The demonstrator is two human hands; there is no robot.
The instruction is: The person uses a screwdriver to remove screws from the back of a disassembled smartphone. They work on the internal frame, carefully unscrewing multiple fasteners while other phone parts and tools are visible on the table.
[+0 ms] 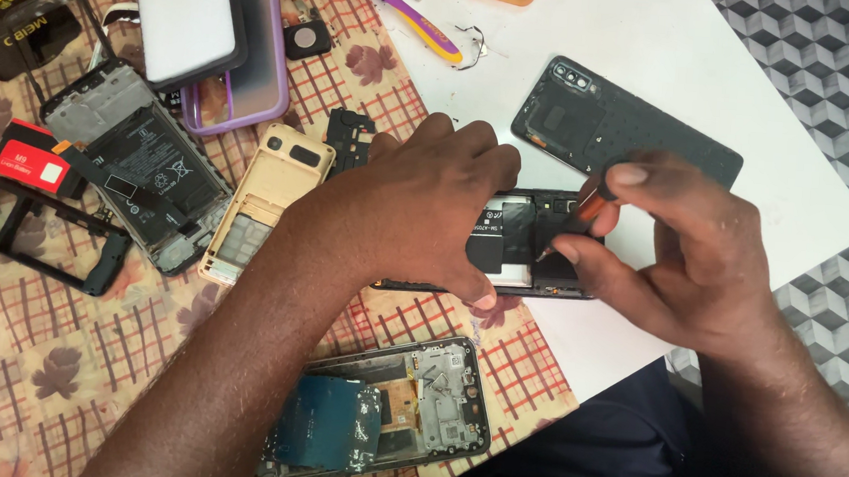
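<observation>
Both hands work on the opened phone (533, 246) at the table's edge — left hand (417, 203) pressed flat, pinning it; right hand (673, 246) pinching a small screwdriver (586, 212), tip apparently at a screw. Unscrewing seems underway; steady, upright pressure comes next.

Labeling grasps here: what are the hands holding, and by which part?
Right hand pinches a small orange-handled screwdriver by its handle, tip down in the opened black phone. Left hand presses flat on that phone's left part, steadying it, not gripping.
</observation>
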